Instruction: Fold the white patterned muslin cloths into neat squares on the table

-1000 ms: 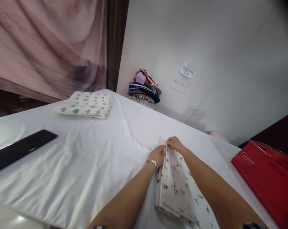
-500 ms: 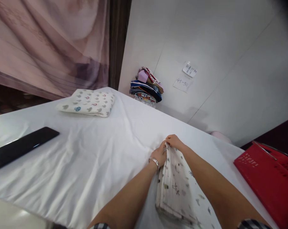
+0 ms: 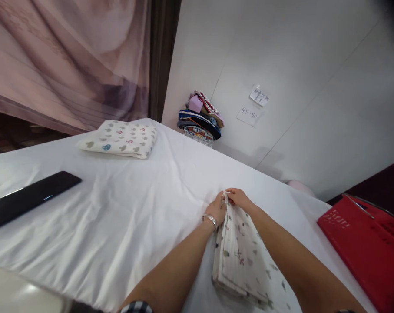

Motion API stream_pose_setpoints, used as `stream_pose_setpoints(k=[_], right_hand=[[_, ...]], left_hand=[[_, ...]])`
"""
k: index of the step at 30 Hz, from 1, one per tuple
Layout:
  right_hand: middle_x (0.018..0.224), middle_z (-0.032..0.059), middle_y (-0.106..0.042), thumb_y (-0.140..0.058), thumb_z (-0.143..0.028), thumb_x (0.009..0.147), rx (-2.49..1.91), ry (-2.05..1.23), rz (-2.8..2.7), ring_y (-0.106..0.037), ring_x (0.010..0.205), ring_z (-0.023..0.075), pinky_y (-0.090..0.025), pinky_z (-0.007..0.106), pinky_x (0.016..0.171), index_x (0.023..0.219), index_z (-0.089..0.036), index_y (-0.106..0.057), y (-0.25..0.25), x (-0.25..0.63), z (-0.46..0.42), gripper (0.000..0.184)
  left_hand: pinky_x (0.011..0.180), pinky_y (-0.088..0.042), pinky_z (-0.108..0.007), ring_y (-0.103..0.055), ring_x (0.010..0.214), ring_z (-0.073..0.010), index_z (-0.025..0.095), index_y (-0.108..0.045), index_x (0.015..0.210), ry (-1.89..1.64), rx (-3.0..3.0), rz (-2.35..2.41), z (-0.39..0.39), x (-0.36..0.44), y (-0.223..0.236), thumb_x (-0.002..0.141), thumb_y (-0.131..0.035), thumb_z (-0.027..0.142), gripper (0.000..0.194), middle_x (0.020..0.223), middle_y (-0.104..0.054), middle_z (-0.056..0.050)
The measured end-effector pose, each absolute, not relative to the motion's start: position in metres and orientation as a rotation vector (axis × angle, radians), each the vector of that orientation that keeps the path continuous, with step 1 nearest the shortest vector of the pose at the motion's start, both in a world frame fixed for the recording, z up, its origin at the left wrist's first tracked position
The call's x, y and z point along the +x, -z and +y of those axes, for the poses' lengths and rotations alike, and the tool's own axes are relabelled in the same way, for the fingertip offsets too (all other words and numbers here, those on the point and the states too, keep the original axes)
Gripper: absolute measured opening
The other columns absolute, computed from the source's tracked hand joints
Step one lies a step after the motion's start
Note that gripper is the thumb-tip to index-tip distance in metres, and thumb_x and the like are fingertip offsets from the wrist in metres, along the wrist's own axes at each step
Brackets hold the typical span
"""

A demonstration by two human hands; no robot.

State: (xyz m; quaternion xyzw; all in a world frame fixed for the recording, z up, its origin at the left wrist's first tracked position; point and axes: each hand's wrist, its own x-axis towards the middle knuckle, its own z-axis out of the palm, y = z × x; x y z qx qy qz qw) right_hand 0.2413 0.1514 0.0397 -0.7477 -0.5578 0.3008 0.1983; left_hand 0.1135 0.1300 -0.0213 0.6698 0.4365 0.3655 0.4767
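A checked sleeve shows at the bottom, and two bare arms reach away from it. Between the arms is the spotted cloth, on the white sheet that covers the table. It is in layers, and its near end looks wide and a bit loose, while its far end goes up to a small tip at the hands. To do this well, I think the fingers should catch every layer at the tip, keep the edges level, and pull gently so no wrinkles get stuck inside

The left hand has a shiny bracelet at its wrist. It bends in from the side, with its fingers closed on the cloth's edge. The right hand comes over from the other side, its wrist bent inward, and its thumb and finger pinch the same far corner. The two hands are almost touching. I can't tell how many layers each one has

The red basket sits off to the right, and a flat black thing lies to the left. Farther off is a folded white cloth, then a pile of clothes by the wall
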Motion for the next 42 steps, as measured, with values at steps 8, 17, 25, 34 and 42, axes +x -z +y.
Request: stream_pose_setpoints(k=[8,17,25,34,42], right_hand=[[0.046,-0.0013,-0.055,-0.055,-0.030,0.071,-2.222,-0.770,-1.551,-0.051,0.040,0.0098,-0.036,0.017,0.038,0.074,-0.014,-0.057,-0.037,0.246,0.140,0.016],[0.037,-0.0040,-0.050,-0.056,-0.018,0.065,-2.203,-0.855,-1.535,-0.049,0.036,0.0093,-0.037,0.018,0.039,0.061,-0.015,-0.055,-0.040,0.243,0.140,0.005],[0.047,-0.0036,-0.054,-0.050,-0.015,0.071,-2.037,-0.957,-1.438,-0.053,0.043,0.0092,-0.043,0.019,0.044,0.073,-0.016,-0.053,-0.046,0.231,0.133,0.004],[0.055,-0.0031,-0.056,-0.049,-0.023,0.072,-2.015,-0.856,-1.447,-0.054,0.050,0.0105,-0.043,0.021,0.049,0.073,-0.018,-0.052,-0.045,0.218,0.121,0.006],[0.057,-0.0016,-0.055,-0.044,-0.043,0.076,-2.175,-0.324,-1.765,-0.048,0.055,0.0121,-0.031,0.022,0.051,0.065,-0.020,-0.053,-0.048,0.219,0.054,0.027]], left_hand=[[0.081,-0.041,-0.027,-0.057,0.086,-0.0148,0.024,-0.036,0.126,-0.925,1.624,1.110,0.131,0.114,0.020,0.078,-0.042,0.017,0.049,0.112,-0.057,-0.003],[0.076,-0.041,-0.025,-0.056,0.081,-0.0135,0.022,-0.043,0.116,-0.937,1.619,1.114,0.129,0.113,0.015,0.074,-0.041,0.009,0.044,0.092,-0.062,-0.001],[0.074,-0.041,-0.025,-0.057,0.084,-0.0152,0.024,-0.042,0.118,-0.887,1.654,1.121,0.131,0.115,0.018,0.077,-0.043,0.016,0.042,0.094,-0.062,-0.002],[0.078,-0.041,-0.026,-0.057,0.089,-0.0166,0.023,-0.042,0.119,-0.882,1.679,1.162,0.133,0.115,0.019,0.078,-0.039,0.015,0.042,0.095,-0.063,-0.004],[0.078,-0.041,-0.026,-0.057,0.086,-0.0160,0.023,-0.044,0.116,-0.881,1.673,1.165,0.133,0.115,0.019,0.076,-0.041,0.013,0.042,0.097,-0.062,-0.003]])
